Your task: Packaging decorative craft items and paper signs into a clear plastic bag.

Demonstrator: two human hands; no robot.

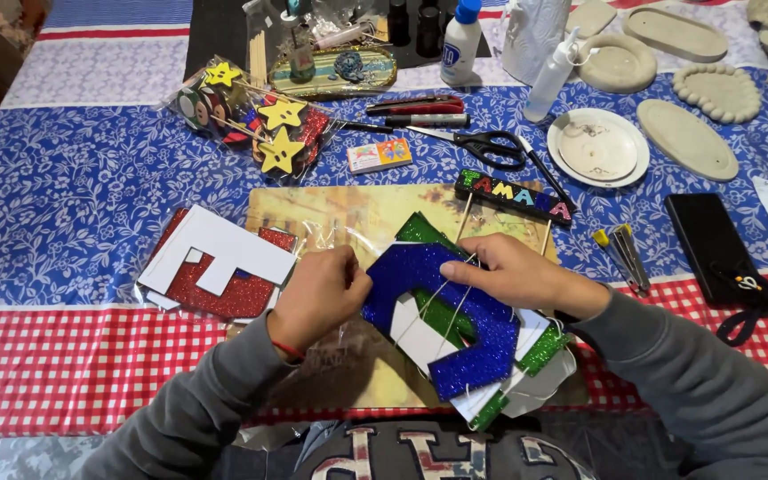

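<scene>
A blue glitter foam cut-out lies on a stack of green glitter and white cut-outs over a yellowish board. My left hand pinches the blue piece's left edge. My right hand rests on its upper right, fingertips on thin pale thread stretched across the stack. Both sleeves are grey.
Red glitter and white cut-outs lie left. Behind are a bag of yellow star toppers, scissors, markers, a glue bottle, a white plate, clay dishes, a glitter name topper and a black phone.
</scene>
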